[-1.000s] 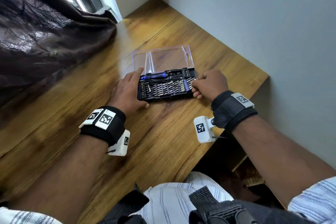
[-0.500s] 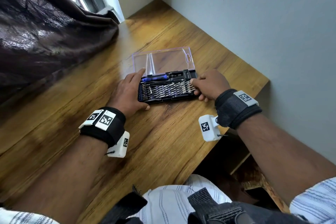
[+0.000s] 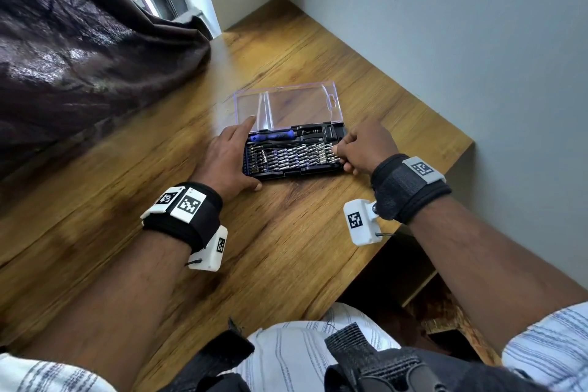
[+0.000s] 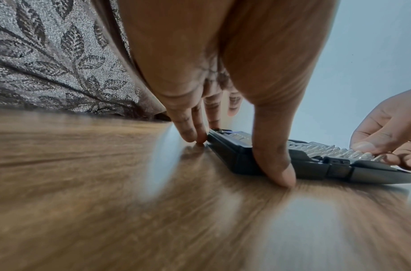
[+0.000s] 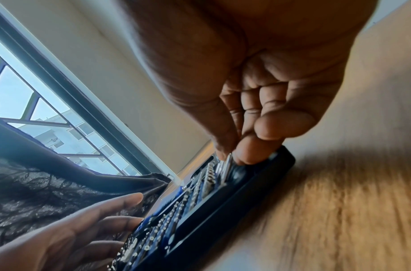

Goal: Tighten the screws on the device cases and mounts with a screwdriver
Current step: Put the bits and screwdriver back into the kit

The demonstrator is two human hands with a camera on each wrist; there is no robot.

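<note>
A bit case (image 3: 294,165) is laid open on the table (image 3: 286,248), its clear lid (image 3: 286,105) folded flat beyond the tray. The case's left end is steadied by the left hand (image 3: 227,157): the fingers (image 4: 193,128) are held straight against that end, with the thumb (image 4: 273,155) pressed on the near edge and its tip down on the wood. At the opposite end, a silver bit (image 5: 226,167) in the last row is pinched between the thumb and forefinger of the right hand (image 3: 366,149), the other fingers being curled in beneath. The bit is seen tilted up out of its slot in the right wrist view. A blue screwdriver (image 3: 273,136) is seated in the far row of the tray, just ahead of the left fingertips. Rows of bits (image 3: 286,156) are ranged between the two hands. A dark curtain (image 3: 79,57) is draped to the left of the left hand, and a wall (image 3: 461,41) is seen beyond the right.
</note>
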